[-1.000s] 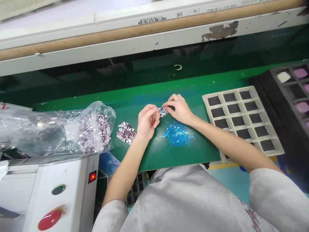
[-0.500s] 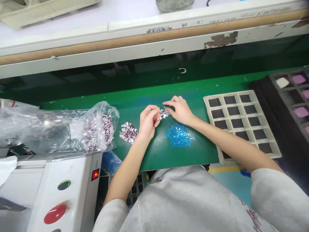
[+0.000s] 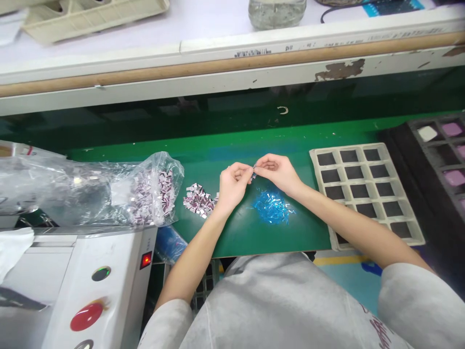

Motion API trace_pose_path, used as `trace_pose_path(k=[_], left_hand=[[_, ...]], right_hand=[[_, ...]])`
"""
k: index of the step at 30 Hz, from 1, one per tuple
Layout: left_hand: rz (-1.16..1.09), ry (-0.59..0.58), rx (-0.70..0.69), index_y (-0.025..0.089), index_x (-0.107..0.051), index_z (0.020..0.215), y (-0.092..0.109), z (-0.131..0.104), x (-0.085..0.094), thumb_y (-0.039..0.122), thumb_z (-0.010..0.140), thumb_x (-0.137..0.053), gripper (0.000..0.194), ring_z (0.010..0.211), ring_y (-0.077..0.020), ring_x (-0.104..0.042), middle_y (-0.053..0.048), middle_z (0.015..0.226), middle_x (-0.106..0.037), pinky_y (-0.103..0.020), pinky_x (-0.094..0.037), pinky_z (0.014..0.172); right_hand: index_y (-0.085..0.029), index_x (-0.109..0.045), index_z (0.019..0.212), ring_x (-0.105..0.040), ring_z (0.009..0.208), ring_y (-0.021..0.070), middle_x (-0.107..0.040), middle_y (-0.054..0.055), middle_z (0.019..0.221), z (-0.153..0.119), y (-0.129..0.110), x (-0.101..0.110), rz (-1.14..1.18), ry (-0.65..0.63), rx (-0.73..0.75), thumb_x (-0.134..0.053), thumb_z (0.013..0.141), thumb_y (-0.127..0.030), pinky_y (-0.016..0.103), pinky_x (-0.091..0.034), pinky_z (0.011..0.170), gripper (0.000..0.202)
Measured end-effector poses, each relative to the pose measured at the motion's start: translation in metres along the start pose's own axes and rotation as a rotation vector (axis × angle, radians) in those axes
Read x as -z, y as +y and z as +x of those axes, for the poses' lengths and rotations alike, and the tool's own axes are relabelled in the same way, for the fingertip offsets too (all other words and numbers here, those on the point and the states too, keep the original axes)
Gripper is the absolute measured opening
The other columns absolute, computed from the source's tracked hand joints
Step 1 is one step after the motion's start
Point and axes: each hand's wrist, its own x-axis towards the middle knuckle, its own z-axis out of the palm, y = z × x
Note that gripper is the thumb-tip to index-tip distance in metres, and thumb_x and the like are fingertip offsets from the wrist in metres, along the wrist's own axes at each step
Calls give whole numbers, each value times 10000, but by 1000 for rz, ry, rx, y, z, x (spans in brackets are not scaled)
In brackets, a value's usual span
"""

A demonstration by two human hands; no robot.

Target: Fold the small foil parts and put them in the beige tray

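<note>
My left hand and my right hand meet at their fingertips above the green tabletop. Both are closed in a pinch, and whatever sits between the fingers is too small and covered to name. A few small silvery pieces show just under the fingertips, the rest hidden by the hands. To the left of my left wrist lies a heap of small flat silver-and-purple pieces. Below my right hand is a loose pile of thin, shiny blue strips.
A clear plastic bag of similar pieces lies at left, above a white machine with a red button. On the right stand a pale compartment tray and a dark foam tray. A white shelf edge crosses behind.
My right hand has drawn its spread fingers into a pinch and come against my left fingertips. The silvery pieces between the hands are now mostly covered. The camera view has shifted slightly.
</note>
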Motion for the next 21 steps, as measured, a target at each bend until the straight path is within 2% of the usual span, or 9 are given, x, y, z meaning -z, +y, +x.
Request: trace_pose_path(k=[4,7,10,13,17,21], left_hand=[[64,-2,-46,183,-756,851,-4,-1,1,434,861,-882,281,535,-114,-568,-15,646,-690,-212,-333,481],[100,-25,-63,187,-743,863,-7,0,2,445,897,-855,283,538,-118,-565,-11,640,-681,-212,-321,480],[98,-20,-68,186,-734,879,-9,0,2,455,915,-840,291,540,-113,-558,-6,651,-678,-211,-316,481],[66,-3,-61,181,-727,874,-9,0,2,458,918,-840,302,529,-104,-537,-1,643,-662,-208,-317,478],[0,18,-25,178,-717,866,-6,0,1,483,892,-866,340,483,-86,-482,8,630,-643,-206,-296,453],[-143,22,44,181,-683,864,1,2,2,447,869,-867,324,433,-65,-435,13,649,-647,-207,-268,431]], right_hand=[[-229,-722,999,-698,779,185,-771,15,859,-5,-5,3,-63,-1,49,-828,859,-405,344,-540,715,248],[-221,-716,957,-657,769,175,-742,22,868,-7,-10,6,-228,6,160,-724,955,-349,336,-480,672,128],[-216,-709,935,-645,835,192,-724,50,940,-11,-13,7,-365,-24,318,-659,1010,-298,354,-477,703,121],[-223,-711,949,-663,945,220,-725,81,1042,-16,-15,6,-400,-46,425,-651,1035,-312,378,-508,763,138],[-241,-709,940,-673,992,240,-750,80,1056,-18,-17,7,-378,-61,403,-668,1030,-355,399,-521,799,151],[-234,-710,915,-633,832,213,-744,40,908,-14,-13,14,-461,-80,292,-658,993,-286,387,-490,768,107]])
